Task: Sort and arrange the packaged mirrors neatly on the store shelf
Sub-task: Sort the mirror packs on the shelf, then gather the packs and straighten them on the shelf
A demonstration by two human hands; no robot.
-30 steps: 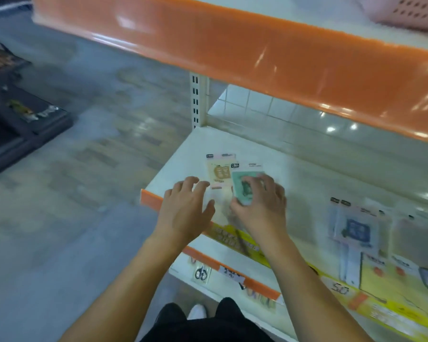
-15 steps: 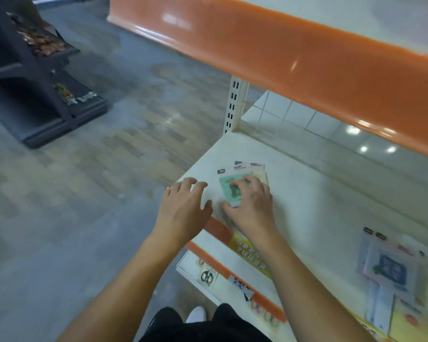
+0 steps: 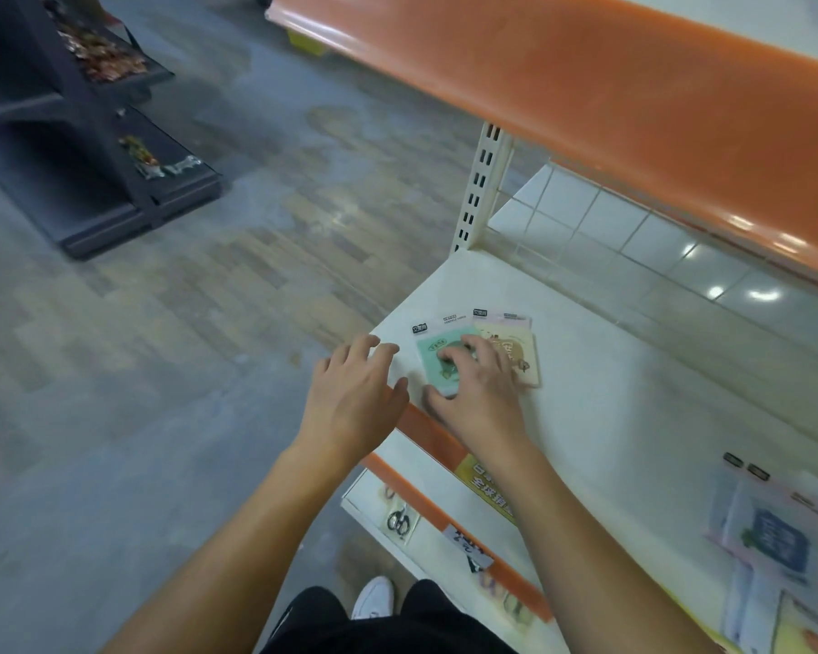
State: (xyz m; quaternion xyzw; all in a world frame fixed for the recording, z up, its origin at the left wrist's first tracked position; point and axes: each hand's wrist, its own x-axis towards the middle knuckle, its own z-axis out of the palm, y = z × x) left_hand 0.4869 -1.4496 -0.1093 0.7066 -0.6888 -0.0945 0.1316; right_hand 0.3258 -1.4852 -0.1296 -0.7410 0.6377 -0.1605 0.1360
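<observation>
Two packs in play: a green mirror pack [image 3: 438, 358] and a beige mirror pack [image 3: 515, 354] lie flat, side by side and overlapping, at the left front corner of the white shelf [image 3: 610, 417].
Head view, right hand: the right hand [image 3: 480, 394] rests on the green pack, fingers curled over its face and thumb at its near edge, gripping it.
Head view, left hand: the left hand [image 3: 355, 394] hovers at the shelf's corner just beside the pack, fingers loosely spread, holding nothing.
Other stock: more packaged mirrors [image 3: 775, 535] lie well apart at the right, blurred.
Risk: the packs sit close to the orange front lip [image 3: 426, 431]; a hard push could slide one over the edge to the floor. Glossy film on a smooth shelf probably slips easily.
Materials: thin, flat rectangular cards in shiny clear wrap, with printed header strips; painted metal shelf, matt and pale; tiled reflective back panel [image 3: 633, 238].
</observation>
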